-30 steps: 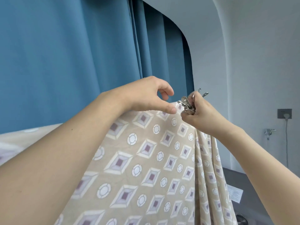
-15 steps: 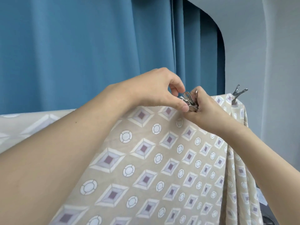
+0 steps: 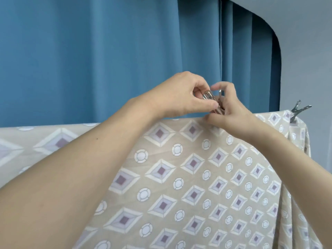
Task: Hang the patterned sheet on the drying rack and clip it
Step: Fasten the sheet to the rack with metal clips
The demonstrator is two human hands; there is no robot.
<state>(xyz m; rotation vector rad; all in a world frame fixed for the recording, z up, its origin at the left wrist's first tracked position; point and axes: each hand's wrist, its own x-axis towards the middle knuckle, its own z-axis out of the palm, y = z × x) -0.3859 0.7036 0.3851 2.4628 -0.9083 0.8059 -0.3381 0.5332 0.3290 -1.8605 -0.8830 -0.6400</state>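
Head view: patterned sheet (image 3: 197,177) lies draped over the top of the drying rack, whose bar is hidden under the fold. Both hands meet just above this top fold. Left hand (image 3: 181,97) pinches a metal clip (image 3: 209,96) between thumb and curled fingers. Right hand (image 3: 228,108), touching the fold, holds more metal clips (image 3: 220,109) in its curled fingers — how many I cannot tell. Further right along the fold, a fixed clip (image 3: 297,112) already grips the sheet near its corner. Behind the fold hangs a blue curtain (image 3: 107,51). I judge the clipping step is in hand — next move calls for squeezing the clip open and seating it squarely over fold and bar.
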